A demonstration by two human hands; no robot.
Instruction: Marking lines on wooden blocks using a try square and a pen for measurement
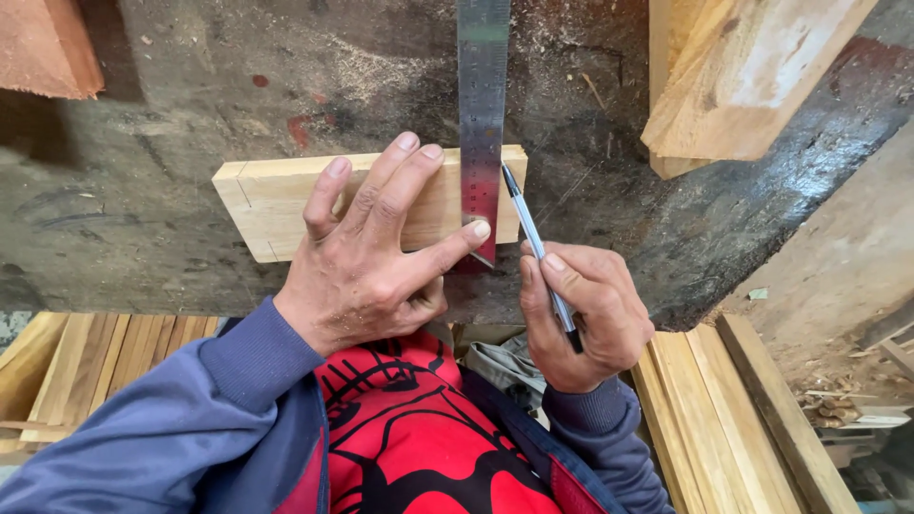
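The left hand (367,252) lies spread flat on a small pale wooden block (276,202) near the front edge of the dark, sawdust-strewn desk (143,190), its forefinger stretched out to pin a steel ruler (482,114) that crosses the block's right end. The right hand (581,314) is closed around a pen (533,238), whose tip touches the wood just beside the ruler's right edge. The likely trouble is slippage: only one fingertip holds the ruler, so sideways pressure from the pen could swing it and skew the line (the loose sawdust would not help). The block looks freshly cut and light-grained, with thin pencil marks near its left end. Stacked planks (733,76) lie well apart at the upper right.
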